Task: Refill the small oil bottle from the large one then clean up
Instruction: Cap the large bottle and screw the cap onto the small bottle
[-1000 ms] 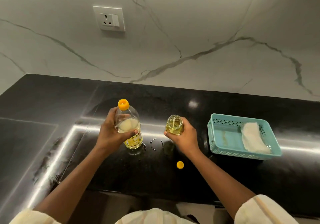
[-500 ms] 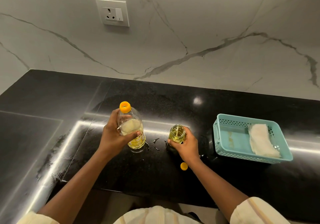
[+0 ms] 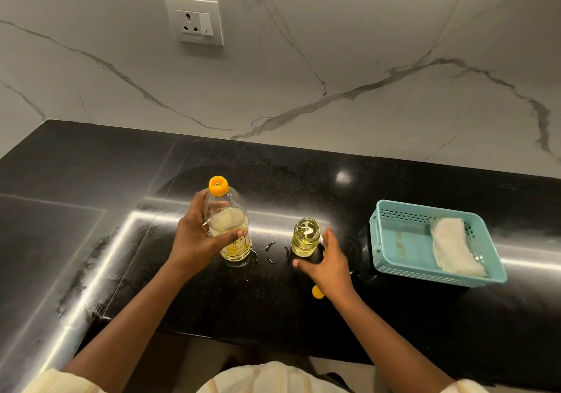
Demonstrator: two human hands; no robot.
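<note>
The large clear oil bottle [image 3: 232, 235] with an orange cap stands upright on the black counter, about a third full of yellow oil. My left hand [image 3: 194, 238] is wrapped around its middle. To its right stands the small open glass bottle [image 3: 305, 237], nearly full of oil, uncapped. My right hand [image 3: 326, 263] hovers just right of and below it, fingers spread, not gripping it. A small orange cap [image 3: 317, 292] lies on the counter, partly hidden under my right wrist.
Oil drops [image 3: 271, 250] spot the counter between the two bottles. A teal plastic basket [image 3: 394, 256] sits to the right with a folded white cloth [image 3: 453, 248] inside. A marble wall with a socket [image 3: 194, 20] rises behind. The counter's front edge is near my body.
My right hand set the small bottle down on the counter and let go, fingers now spread beside it. The large bottle stayed in my left hand.
</note>
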